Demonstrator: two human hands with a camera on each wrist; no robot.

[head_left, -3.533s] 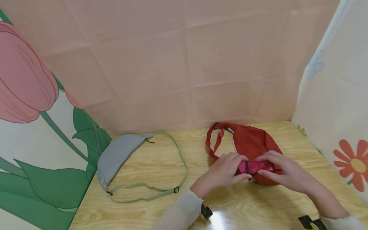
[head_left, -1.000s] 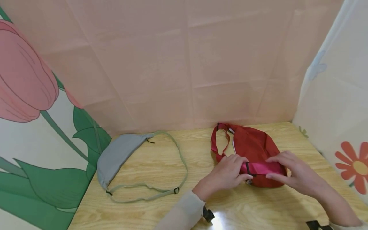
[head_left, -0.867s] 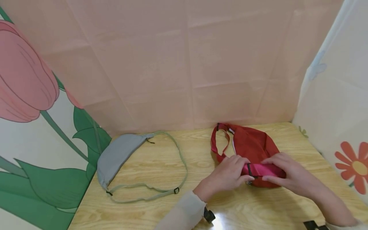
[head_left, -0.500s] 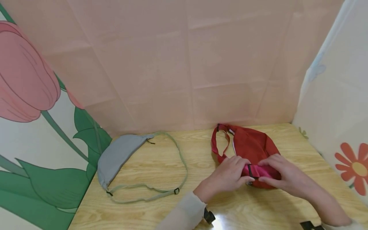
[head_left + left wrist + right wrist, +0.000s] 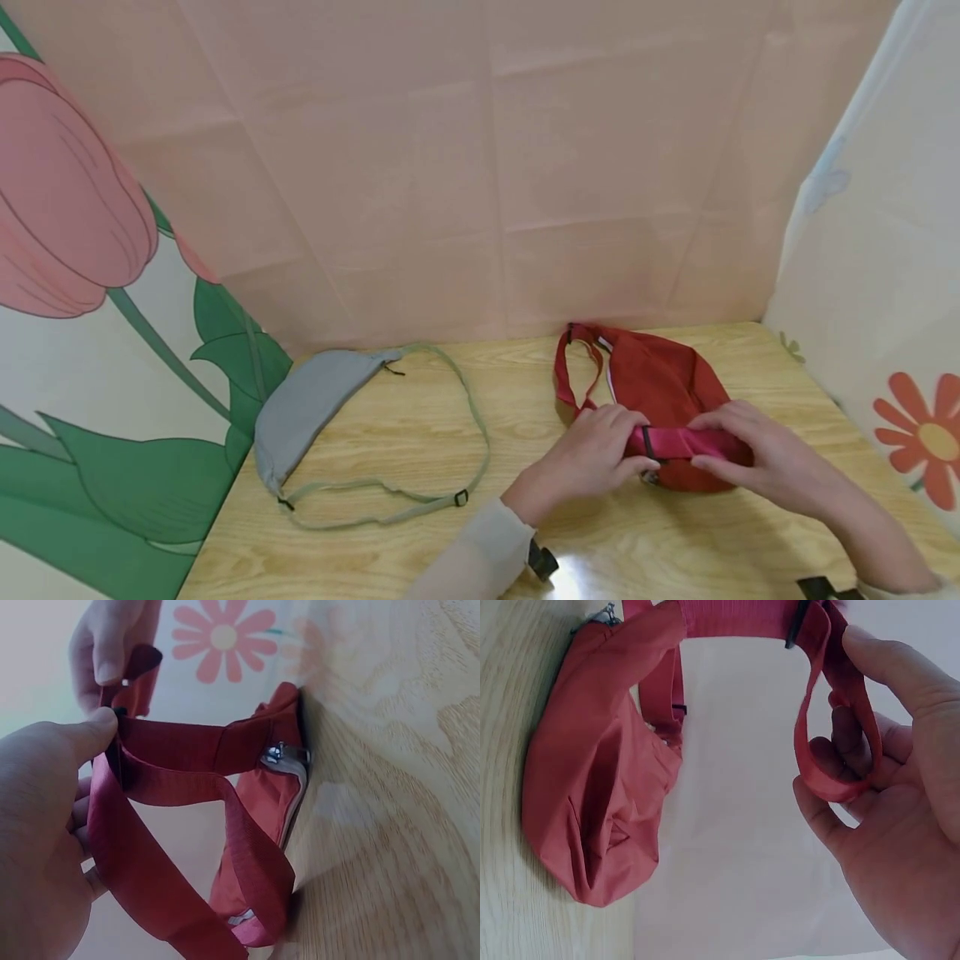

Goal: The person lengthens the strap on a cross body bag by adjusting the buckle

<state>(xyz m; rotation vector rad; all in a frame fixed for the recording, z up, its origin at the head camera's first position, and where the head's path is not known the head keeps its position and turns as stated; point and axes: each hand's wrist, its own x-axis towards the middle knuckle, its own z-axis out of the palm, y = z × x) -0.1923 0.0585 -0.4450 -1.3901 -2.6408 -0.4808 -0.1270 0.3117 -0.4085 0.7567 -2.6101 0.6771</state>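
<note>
On the head view I am seeing the red bag (image 5: 652,375) lying right of centre on the wooden table (image 5: 375,442), its near end partly hidden by the hands. The left hand (image 5: 581,454), in the lower middle of the frame, is pinching the red strap (image 5: 693,442) beside a black slider (image 5: 649,443), thumb and fingers nearly closed. The right hand (image 5: 765,458), at lower right, is gripping the strap's other end, thumb below and fingers above. Left of centre, a grey bag (image 5: 315,412) is lying well apart from the red one, its pale green strap (image 5: 482,417) looping toward the middle. A pinkish backdrop (image 5: 450,167) is filling the upper frame.

On the left wrist view I am getting the left hand from the left edge, its thumb pressing the strap at the slider. Strap lengths are running from there toward the red bag at centre right, where a metal zipper pull (image 5: 275,754) is showing. The right hand is appearing at upper left.

On the right wrist view I am finding the red bag at left. The right hand is reaching in from the right, its fingers loosely curling around a hanging loop of strap, thumb touching the loop's upper part.
</note>
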